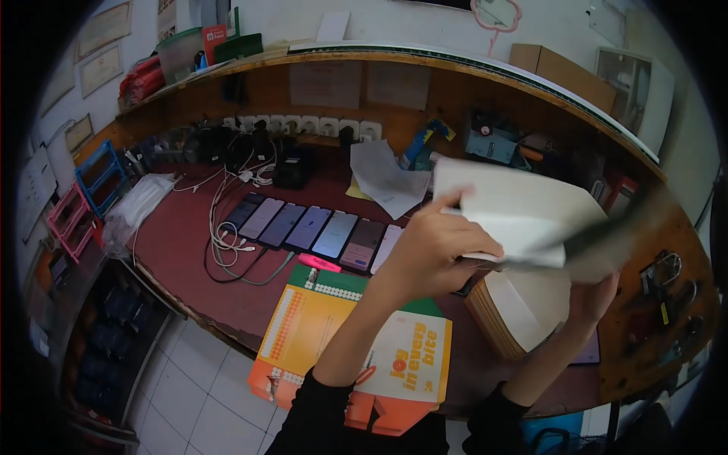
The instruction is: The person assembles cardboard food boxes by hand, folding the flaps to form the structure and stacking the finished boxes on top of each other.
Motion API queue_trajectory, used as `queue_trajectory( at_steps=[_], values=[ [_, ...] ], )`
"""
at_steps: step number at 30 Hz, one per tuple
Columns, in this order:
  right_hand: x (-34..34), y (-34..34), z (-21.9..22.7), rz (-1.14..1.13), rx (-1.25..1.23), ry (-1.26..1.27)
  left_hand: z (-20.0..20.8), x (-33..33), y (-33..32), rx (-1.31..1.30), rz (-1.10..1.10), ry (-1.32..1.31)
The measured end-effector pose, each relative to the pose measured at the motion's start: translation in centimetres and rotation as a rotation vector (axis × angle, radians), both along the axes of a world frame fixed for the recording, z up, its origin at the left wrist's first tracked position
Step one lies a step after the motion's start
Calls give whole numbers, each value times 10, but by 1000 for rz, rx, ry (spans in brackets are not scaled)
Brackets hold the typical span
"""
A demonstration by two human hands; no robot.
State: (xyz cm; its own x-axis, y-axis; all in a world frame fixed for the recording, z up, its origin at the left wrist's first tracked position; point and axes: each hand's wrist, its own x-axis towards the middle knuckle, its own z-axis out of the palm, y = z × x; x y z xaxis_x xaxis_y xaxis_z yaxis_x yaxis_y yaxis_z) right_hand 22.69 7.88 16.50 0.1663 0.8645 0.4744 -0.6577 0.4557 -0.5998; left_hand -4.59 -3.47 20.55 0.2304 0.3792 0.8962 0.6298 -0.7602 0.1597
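Note:
My left hand [436, 246] is closed on the near left edge of a pale, folded cardboard-like piece [504, 205], held above the table. The piece's right part and a dark strip across it are smeared by motion. My right hand [594, 299] is under the right side of this piece, its fingers curled against it; the fingertips are partly hidden. Just below lies a thick stack of cream pieces with brown edges [527, 307]. Under my left forearm is a yellow, orange and green printed carton [326, 326], at the table's near edge.
Several phones [307, 227] lie in a row behind the carton, with a pink marker [319, 262] in front. White cables [224, 205] tangle to their left. Loose paper [387, 178] sits at the back middle. Padlock-like metal items [666, 269] are at far right. A shelf [455, 61] overhangs the back.

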Motion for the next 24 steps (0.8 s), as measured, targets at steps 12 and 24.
queue_trajectory(
  at_steps=[12,24],
  values=[
    [-107,-83,14,690,708,-337,-6,44,-4,-270,-798,-1113],
    [-122,-100,23,-706,710,-924,-14,46,7,-485,-792,-1238]
  ],
)
